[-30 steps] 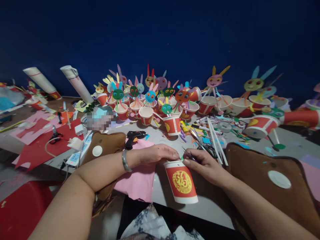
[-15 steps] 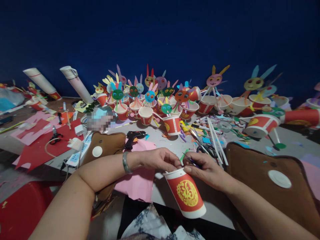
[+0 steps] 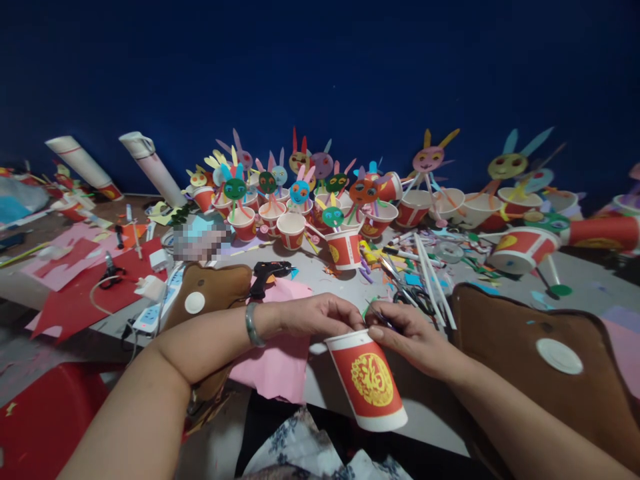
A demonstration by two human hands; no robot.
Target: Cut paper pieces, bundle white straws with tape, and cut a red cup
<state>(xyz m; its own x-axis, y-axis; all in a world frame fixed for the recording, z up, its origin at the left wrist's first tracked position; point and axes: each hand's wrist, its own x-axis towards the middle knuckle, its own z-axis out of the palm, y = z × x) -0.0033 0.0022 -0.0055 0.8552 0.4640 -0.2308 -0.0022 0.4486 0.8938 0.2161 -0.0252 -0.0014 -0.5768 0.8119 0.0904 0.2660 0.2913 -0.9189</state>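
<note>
A red and white paper cup [image 3: 373, 380] with a round yellow emblem hangs tilted over the table's front edge, its mouth toward the far side. At its rim, my left hand [image 3: 325, 315] is closed, the fingertips hidden behind or inside the mouth. My right hand [image 3: 413, 337] is closed too, its thumb pressed to the rim's right side. Between its fingers is a dark, thin-pointed tool [image 3: 383, 319], possibly small scissors, mostly covered. A scrap of green [image 3: 369, 308] shows between the hands.
Several paper cups with rabbit figures [image 3: 300, 193] stand behind. A black glue gun [image 3: 267, 275], pink paper [image 3: 280, 347] and a brown cushion [image 3: 213, 293] lie left. Scissors [image 3: 407, 290], white straws [image 3: 434, 283] and another brown cushion [image 3: 500, 347] are right. A power strip [image 3: 153, 315] lies far left.
The cup has swung slightly up and to the left, its base rising a little. Both hands stay at the rim, almost in the same place.
</note>
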